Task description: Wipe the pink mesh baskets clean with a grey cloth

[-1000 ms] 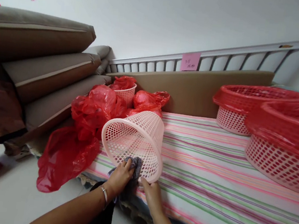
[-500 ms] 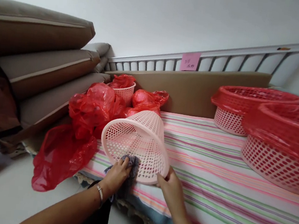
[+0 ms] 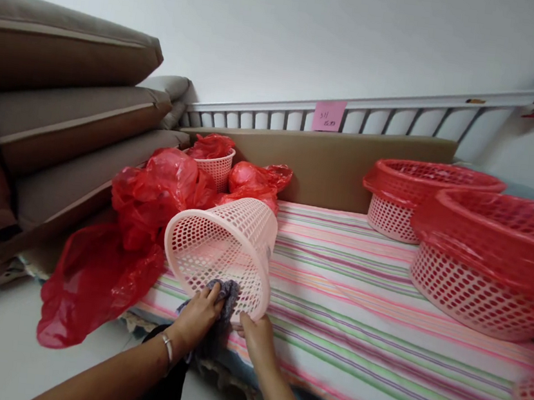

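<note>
A pale pink perforated plastic basket (image 3: 257, 225) lies on its side on a striped sheet (image 3: 327, 266), its open mouth facing me. My left hand (image 3: 201, 315), with a bracelet at the wrist, grips a dark grey-blue cloth (image 3: 228, 296) at the lower inside of the basket's mouth. Part of the cloth hangs down over the rim. My right hand (image 3: 254, 338) pinches the basket's rim at its lower right, thumb on the near side; the other fingers are partly hidden.
Crumpled red plastic bags (image 3: 167, 181) lie to the left, beside another pink basket (image 3: 217, 166) with red plastic in it. Bag-lined baskets (image 3: 480, 284) stand at right. Stacked cushions (image 3: 79, 99) rise at far left. A pink note (image 3: 328, 115) hangs on the radiator (image 3: 379, 115).
My right hand has shifted left along the rim, closer to my left hand. The basket has turned slightly. The view has swung a little to the right, showing another basket edge.
</note>
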Tool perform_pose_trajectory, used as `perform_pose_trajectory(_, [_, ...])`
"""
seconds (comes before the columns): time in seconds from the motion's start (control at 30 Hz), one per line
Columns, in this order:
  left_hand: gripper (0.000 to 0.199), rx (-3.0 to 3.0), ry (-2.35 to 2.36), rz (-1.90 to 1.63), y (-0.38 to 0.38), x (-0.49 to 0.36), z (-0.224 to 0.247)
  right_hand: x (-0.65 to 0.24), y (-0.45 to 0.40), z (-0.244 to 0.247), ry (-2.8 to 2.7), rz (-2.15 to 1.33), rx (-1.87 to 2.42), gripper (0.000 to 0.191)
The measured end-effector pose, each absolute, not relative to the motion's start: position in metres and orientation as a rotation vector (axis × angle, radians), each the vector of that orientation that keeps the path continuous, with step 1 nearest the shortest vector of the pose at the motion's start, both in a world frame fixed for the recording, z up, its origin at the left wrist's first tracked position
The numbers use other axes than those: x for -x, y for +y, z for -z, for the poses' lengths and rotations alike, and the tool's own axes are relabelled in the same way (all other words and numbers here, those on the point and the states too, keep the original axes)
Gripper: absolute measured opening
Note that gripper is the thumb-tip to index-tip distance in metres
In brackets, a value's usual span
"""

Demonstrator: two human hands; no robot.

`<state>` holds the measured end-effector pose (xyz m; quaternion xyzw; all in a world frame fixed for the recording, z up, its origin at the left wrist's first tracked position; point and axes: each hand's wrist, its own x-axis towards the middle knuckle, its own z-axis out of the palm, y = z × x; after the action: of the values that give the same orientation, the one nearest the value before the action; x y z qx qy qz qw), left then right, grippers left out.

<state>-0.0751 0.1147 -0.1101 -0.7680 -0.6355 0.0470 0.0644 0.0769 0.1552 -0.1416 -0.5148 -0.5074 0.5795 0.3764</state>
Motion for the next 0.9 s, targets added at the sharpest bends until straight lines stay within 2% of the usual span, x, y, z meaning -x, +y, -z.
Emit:
perform_pose_trajectory(0.13, [0.036, 2.294, -1.947, -0.133, 0.119, 0.076, 0.110, -0.111, 0.166, 0.126, -1.393, -1.412, 1.348, 0.027])
perform_pose_trajectory(0.37, [0.035, 2.359, -1.946, -0.079, 0.118, 0.069, 0.106, -0.147, 0.176, 0.115, -1.469, -1.087, 1.407, 0.042])
perform_pose_trajectory(0.57, [0.041, 2.383, -1.973, -0.040, 0.115, 0.065, 0.106, -0.091, 0.160, 0.155, -1.170, -1.473, 1.315, 0.038])
perform_pose_trajectory(0.7, [0.040, 2.366, -2.023, -0.002, 0.117, 0.069, 0.107, -0.077, 0.157, 0.163, -1.120, -1.518, 1.252, 0.042])
perform_pose_trajectory(0.9, [0.030, 2.323, -2.123, 0.053, 0.126, 0.084, 0.097, -0.086, 0.158, 0.153, -1.105, -1.558, 1.223, 0.037])
